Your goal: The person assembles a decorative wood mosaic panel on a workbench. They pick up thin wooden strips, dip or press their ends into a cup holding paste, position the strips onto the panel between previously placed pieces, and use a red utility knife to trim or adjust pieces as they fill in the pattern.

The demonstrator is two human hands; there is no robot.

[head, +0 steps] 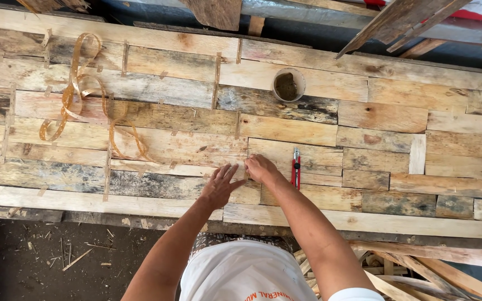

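A wide panel (pixel 157 111) made of patchwork wood pieces lies flat before me. My left hand (pixel 220 184) rests flat on it with fingers spread, near the front edge. My right hand (pixel 260 167) sits beside it, fingers curled and pinching at a seam between two boards; what it pinches is too small to see. A red-handled utility knife (pixel 295 168) lies on the panel just right of my right hand. Curled strips of tan tape (pixel 76 89) lie loose on the panel's left part.
A small round cup (pixel 288 85) with dark contents stands at the panel's far middle. Thin tape strips cover several seams. Loose planks (pixel 397 22) lean at the top right. Wood offcuts (pixel 436 273) lie at lower right. Dirt floor (pixel 40 256) with splinters shows at lower left.
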